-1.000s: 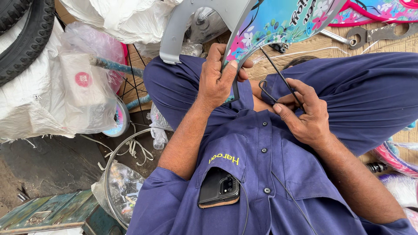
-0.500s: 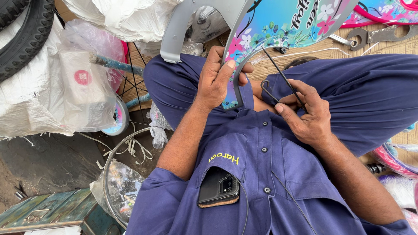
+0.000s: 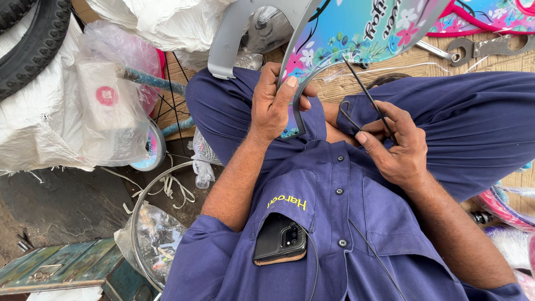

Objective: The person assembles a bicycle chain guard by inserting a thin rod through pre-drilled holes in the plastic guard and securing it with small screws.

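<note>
Thin black cable [image 3: 368,97] runs diagonally at upper centre-right, its lower end pinched in right hand [image 3: 395,147] fingers, upper end at the floral chain guard [image 3: 356,28]; left hand [image 3: 273,103] clamps the guard's lower edge just left.

One head-worn camera looks steeply down the wearer's own chest, close in on the left hand [image 3: 273,106] and right hand [image 3: 398,147], ground clutter filling the edges.
</note>
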